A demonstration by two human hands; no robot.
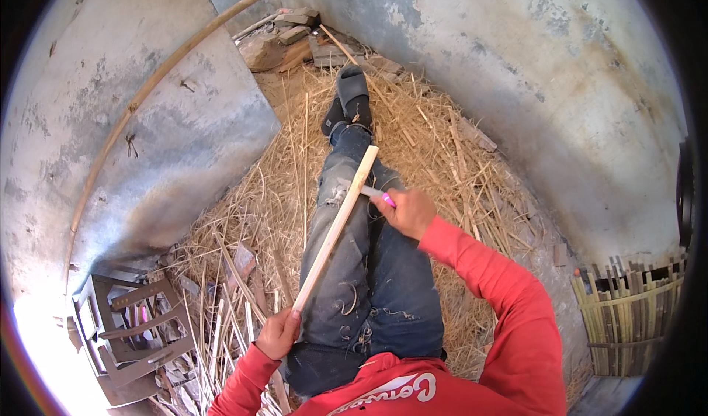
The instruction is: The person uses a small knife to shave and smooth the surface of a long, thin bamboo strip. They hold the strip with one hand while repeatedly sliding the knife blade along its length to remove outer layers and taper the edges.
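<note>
Bamboo strip [335, 231], pale and flat, slants across the jeans [402, 283], from beside the hip up past the knee. The left hand [280, 333] is closed around its near end; the right hand [411, 213] grips a knife [389, 199] by its pink handle, the blade meeting the strip a little short of its far tip. Past the legs, the feet in dark slippers [352, 84] lie crossed on straw and shavings [435, 158] covering the floor. Loose slats [219, 335] lie by the left side, next to a dark frame [147, 320]; rubble [295, 32] fills the far corner, and a slatted basket [627, 316] stands by the right wall.

Judging by this, the strip is split to length and its trimming is partway; some paring probably remains, and the loose slats may be waiting or finished, which I cannot tell. The blade's edge and tip are hard to make out against the worn knee, perhaps partly behind the strip. The left palm hides the near end, and the basket's interior is not visible.
</note>
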